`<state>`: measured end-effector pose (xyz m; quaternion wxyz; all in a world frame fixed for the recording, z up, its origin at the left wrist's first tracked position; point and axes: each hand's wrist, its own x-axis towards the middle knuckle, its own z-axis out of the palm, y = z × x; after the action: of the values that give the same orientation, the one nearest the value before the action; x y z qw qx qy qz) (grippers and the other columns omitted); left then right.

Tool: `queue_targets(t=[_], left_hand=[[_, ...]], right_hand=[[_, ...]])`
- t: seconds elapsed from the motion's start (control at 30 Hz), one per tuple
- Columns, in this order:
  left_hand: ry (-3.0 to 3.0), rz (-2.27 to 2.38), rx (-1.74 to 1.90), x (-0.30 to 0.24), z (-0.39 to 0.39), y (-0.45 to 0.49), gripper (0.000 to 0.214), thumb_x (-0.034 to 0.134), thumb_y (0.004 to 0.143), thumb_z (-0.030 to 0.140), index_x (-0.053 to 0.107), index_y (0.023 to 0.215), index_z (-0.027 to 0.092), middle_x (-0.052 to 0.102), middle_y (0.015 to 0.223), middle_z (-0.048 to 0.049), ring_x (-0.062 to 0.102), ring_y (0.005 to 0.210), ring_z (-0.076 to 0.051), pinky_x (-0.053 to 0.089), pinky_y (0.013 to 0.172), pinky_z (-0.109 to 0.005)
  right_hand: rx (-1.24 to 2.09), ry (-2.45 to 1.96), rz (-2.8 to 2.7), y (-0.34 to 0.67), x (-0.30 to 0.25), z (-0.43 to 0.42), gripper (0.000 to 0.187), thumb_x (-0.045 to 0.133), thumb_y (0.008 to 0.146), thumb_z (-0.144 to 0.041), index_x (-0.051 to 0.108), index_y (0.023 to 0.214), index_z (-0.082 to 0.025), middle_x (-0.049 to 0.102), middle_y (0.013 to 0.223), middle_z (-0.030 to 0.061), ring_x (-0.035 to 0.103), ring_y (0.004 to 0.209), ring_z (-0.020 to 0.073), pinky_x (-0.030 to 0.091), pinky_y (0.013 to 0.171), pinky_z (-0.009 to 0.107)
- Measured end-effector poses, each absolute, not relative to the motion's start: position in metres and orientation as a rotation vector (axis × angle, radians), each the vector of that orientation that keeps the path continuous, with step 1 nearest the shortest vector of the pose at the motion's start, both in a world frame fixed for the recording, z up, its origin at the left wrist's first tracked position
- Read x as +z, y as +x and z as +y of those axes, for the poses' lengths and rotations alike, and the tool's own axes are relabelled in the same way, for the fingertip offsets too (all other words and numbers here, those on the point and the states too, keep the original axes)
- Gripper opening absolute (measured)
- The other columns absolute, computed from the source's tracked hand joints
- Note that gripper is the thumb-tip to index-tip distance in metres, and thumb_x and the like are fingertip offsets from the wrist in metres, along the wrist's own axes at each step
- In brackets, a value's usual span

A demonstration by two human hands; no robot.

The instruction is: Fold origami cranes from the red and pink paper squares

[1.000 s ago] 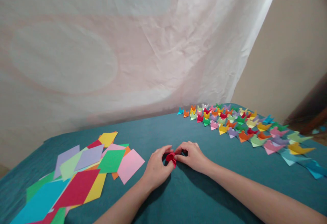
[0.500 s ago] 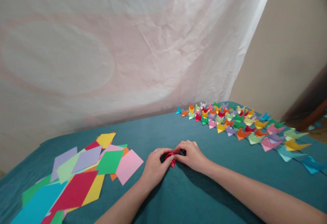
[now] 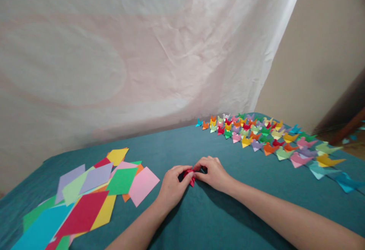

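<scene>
Teal cloth [image 3: 162, 149] stretches from the hands to the table's far edge, along a pale curtain [image 3: 137, 71]. Left hand [image 3: 173, 185] and right hand [image 3: 213, 174] pinch a small red folded paper [image 3: 192, 183] between thumbs and fingers. Loose sheets [image 3: 84, 212] flank it leftward, rows of paper birds [image 3: 270, 149] rightward.

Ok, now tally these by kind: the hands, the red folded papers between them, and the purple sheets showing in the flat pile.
Hands: 2
Red folded paper: 1
Purple sheets: 2
Total: 5
</scene>
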<state>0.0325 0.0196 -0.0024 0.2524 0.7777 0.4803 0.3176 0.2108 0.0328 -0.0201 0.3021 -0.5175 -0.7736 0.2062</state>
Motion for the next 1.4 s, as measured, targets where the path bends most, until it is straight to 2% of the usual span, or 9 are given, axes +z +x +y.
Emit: queue_targets(t=[0.6,0.9,1.13,1.4], left_hand=[[2.138,1.202,0.848,-0.0021,0.0214,0.032,0.022,0.05,0.087,0.029,0.071,0.094,0.024,0.07,0.099,-0.0013,0.062,0.094,-0.018,0.047,0.087,-0.029],[2.182,1.225,0.836,-0.0076,0.0225,0.0318,0.021,0.051,0.087,0.026,0.071,0.095,0.025,0.07,0.099,-0.0022,0.061,0.093,-0.019,0.047,0.087,-0.032],[2.22,1.223,0.841,-0.007,0.0208,0.0324,0.022,0.05,0.088,0.026,0.07,0.096,0.026,0.07,0.099,-0.0006,0.063,0.093,-0.018,0.047,0.087,-0.029],[2.324,1.234,0.837,-0.0091,0.0184,0.0328,0.021,0.05,0.088,0.026,0.068,0.099,0.026,0.069,0.1,-0.0006,0.061,0.094,-0.018,0.046,0.088,-0.031]], right_hand=[[0.488,-1.351,-2.091,0.2105,-0.0184,0.0299,0.012,0.063,0.081,-0.035,0.067,0.08,-0.023,0.065,0.082,-0.0003,0.053,0.081,0.0165,0.029,0.073,0.03],[0.376,-1.32,-2.146,0.2093,-0.0221,0.0287,0.012,0.06,0.084,-0.032,0.068,0.083,-0.022,0.063,0.082,0.001,0.054,0.081,0.0161,0.031,0.072,0.029],[0.312,-1.305,-2.183,0.21,-0.0252,0.0297,0.011,0.06,0.085,-0.029,0.068,0.081,-0.023,0.063,0.082,0.0008,0.055,0.081,0.0157,0.032,0.072,0.03],[0.1,-1.269,-2.312,0.2099,-0.0233,0.0258,0.017,0.053,0.088,-0.026,0.067,0.079,-0.021,0.061,0.083,0.0028,0.054,0.08,0.016,0.033,0.071,0.03]])
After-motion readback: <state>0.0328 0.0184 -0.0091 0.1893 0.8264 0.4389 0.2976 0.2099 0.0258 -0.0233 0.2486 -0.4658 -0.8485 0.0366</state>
